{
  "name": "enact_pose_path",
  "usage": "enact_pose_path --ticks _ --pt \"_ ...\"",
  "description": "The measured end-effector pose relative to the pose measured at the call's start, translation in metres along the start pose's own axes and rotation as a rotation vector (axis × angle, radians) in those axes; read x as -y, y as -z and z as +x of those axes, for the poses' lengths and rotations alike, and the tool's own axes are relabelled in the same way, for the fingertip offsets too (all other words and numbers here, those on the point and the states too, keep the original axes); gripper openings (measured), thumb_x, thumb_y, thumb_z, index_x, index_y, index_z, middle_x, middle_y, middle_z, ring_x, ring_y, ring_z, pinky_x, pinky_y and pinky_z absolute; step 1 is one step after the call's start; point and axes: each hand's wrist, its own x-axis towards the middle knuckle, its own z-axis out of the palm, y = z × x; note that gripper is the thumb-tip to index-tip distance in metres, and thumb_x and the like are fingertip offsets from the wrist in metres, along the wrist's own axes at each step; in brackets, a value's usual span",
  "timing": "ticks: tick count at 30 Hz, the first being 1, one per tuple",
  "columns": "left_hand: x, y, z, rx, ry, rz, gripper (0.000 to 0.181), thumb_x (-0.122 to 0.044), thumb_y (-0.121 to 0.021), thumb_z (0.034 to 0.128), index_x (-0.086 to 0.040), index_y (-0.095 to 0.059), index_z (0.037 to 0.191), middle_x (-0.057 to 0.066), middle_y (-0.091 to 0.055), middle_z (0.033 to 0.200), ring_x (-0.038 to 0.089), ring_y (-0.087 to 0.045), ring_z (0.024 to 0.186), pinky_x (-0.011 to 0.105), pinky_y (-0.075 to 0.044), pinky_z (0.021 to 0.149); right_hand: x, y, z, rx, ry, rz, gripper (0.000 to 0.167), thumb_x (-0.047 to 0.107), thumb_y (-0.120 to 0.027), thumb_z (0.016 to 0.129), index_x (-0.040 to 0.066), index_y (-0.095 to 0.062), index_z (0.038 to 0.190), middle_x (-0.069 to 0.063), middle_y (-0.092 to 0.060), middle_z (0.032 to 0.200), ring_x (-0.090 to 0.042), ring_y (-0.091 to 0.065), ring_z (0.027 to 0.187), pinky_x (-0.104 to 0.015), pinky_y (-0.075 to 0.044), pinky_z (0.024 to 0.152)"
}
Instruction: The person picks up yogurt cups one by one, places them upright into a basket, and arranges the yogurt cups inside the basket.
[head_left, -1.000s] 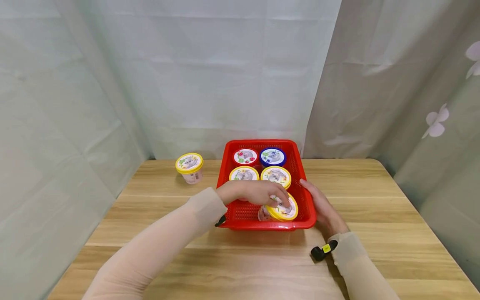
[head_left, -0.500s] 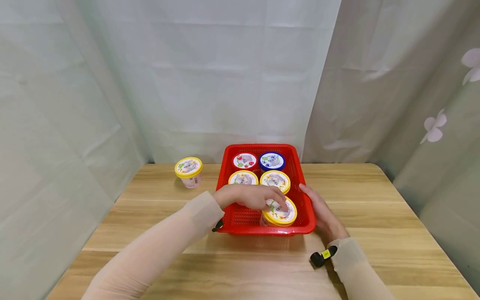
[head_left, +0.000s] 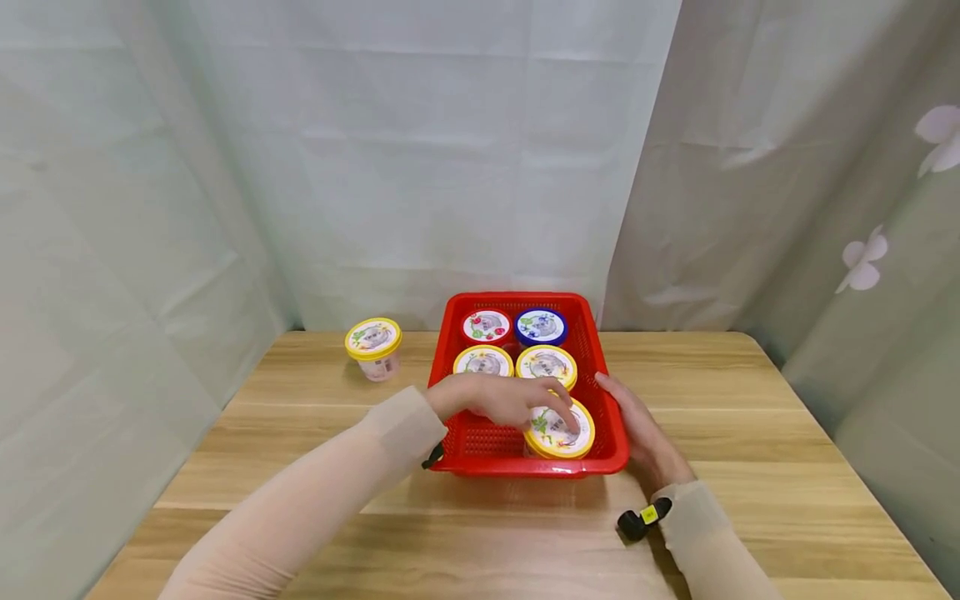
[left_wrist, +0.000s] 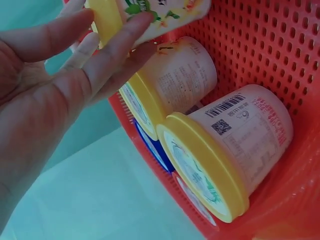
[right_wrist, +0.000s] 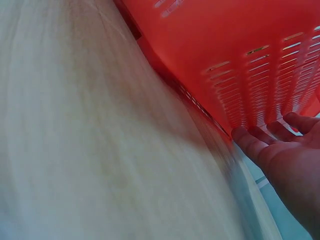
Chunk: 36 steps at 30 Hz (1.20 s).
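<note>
My left hand (head_left: 517, 400) reaches over the red plastic basket (head_left: 480, 467). Its fingertips touch or hover just over the lid of the front-right yellow-lidded tub (head_left: 561, 433), which stands in the basket. In the left wrist view those fingers (left_wrist: 107, 62) are extended beside that tub's lid (left_wrist: 107, 20), not wrapped round it. My right hand (head_left: 645, 429) holds the basket's right side, thumb over the rim. Its fingers (right_wrist: 250, 142) meet the slotted outer wall in the right wrist view; the thumb is hidden there.
Behind the front tub stand two more yellow-lidded tubs (head_left: 547, 365), a red-lidded tub (head_left: 487, 326) and a blue-lidded tub (head_left: 541, 327). Another yellow-lidded tub (head_left: 375, 348) stands on the wooden table (head_left: 300, 467), left of the basket. Pale curtains (head_left: 450, 167) hang behind.
The front-right tub has gone from tilted to upright in the basket. My left hand's fingers have loosened over its lid. My right hand has stayed at the basket's side.
</note>
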Motion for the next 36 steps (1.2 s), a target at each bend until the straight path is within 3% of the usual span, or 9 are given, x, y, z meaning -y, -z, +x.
enact_pose_path --ticks 5,11,24,31,36 --pt "-0.005 -0.003 0.006 -0.007 -0.032 0.089 0.064 0.011 -0.057 0.0921 -0.034 -0.066 0.138 -0.004 -0.04 0.155 0.017 -0.037 0.138 0.022 -0.052 0.094 0.0 -0.001 0.0 -0.017 -0.01 -0.006 0.071 0.054 -0.046 0.107 0.013 -0.025 0.161 -0.007 -0.053 0.142 -0.021 -0.063 0.119 -0.04 -0.056 0.099" --pt "-0.004 -0.004 0.006 -0.014 0.005 0.15 0.062 0.009 -0.06 0.0944 -0.037 -0.064 0.136 -0.005 -0.039 0.157 0.017 -0.041 0.136 0.028 -0.052 0.1 -0.002 0.001 0.0 -0.025 -0.013 -0.022 0.069 0.054 -0.047 0.106 0.014 -0.027 0.159 -0.01 -0.051 0.145 -0.022 -0.062 0.121 -0.042 -0.056 0.099" --pt "0.0 -0.004 0.002 -0.022 -0.008 0.145 0.061 0.008 -0.058 0.0959 -0.037 -0.063 0.137 -0.004 -0.04 0.156 0.017 -0.044 0.134 0.032 -0.049 0.106 -0.002 -0.001 -0.002 -0.019 -0.005 -0.009 0.069 0.054 -0.047 0.107 0.013 -0.028 0.159 -0.013 -0.051 0.146 -0.023 -0.062 0.12 -0.042 -0.056 0.099" --pt "0.001 -0.001 -0.007 -0.076 -0.013 0.124 0.054 0.002 -0.068 0.0942 -0.031 -0.064 0.137 -0.004 -0.046 0.153 0.017 -0.041 0.138 0.03 -0.054 0.099 -0.003 -0.003 0.003 0.003 -0.009 0.004 0.069 0.053 -0.046 0.107 0.013 -0.028 0.16 -0.011 -0.051 0.145 -0.023 -0.061 0.123 -0.042 -0.055 0.101" --pt "0.0 0.008 -0.014 -0.126 -0.044 0.099 0.049 0.003 -0.061 0.0984 -0.026 -0.064 0.139 -0.002 -0.047 0.151 0.021 -0.043 0.137 0.026 -0.052 0.098 -0.002 -0.002 0.002 -0.015 -0.003 0.005 0.07 0.053 -0.046 0.107 0.011 -0.027 0.16 -0.01 -0.052 0.144 -0.021 -0.061 0.121 -0.04 -0.055 0.101"
